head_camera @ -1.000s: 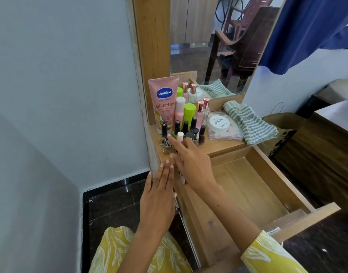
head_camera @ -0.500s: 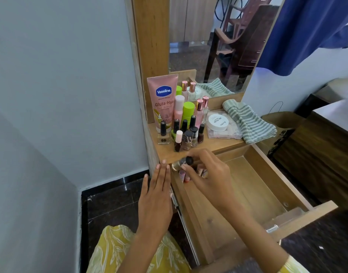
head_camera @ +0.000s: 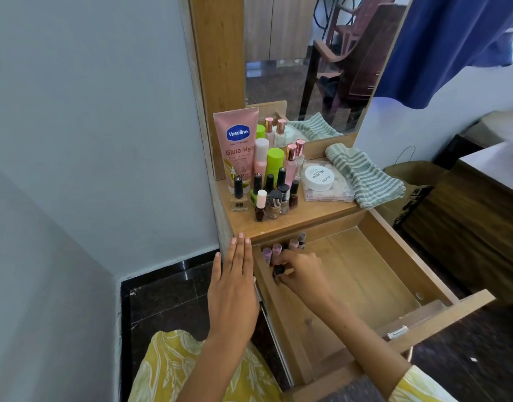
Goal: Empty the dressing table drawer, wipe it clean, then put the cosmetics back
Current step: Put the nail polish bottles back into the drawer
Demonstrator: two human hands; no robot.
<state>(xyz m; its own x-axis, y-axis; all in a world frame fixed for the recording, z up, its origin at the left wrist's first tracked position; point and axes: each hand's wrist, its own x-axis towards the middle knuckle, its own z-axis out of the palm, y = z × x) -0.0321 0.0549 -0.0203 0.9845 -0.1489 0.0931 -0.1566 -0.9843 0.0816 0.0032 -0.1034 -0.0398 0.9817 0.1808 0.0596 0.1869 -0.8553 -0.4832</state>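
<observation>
The right hand (head_camera: 300, 272) reaches into the back left corner of the open drawer (head_camera: 374, 274), its fingers curled round a dark-capped nail polish bottle (head_camera: 278, 270) whose body they mostly hide, so it may be resting on the drawer floor or just above it. Beside it a few pink-capped bottles (head_camera: 276, 250) stand under the table top's edge, partly cut off. The left hand (head_camera: 233, 288) lies flat with straight fingers, holding nothing, against the dressing table (head_camera: 296, 224) corner.
</observation>
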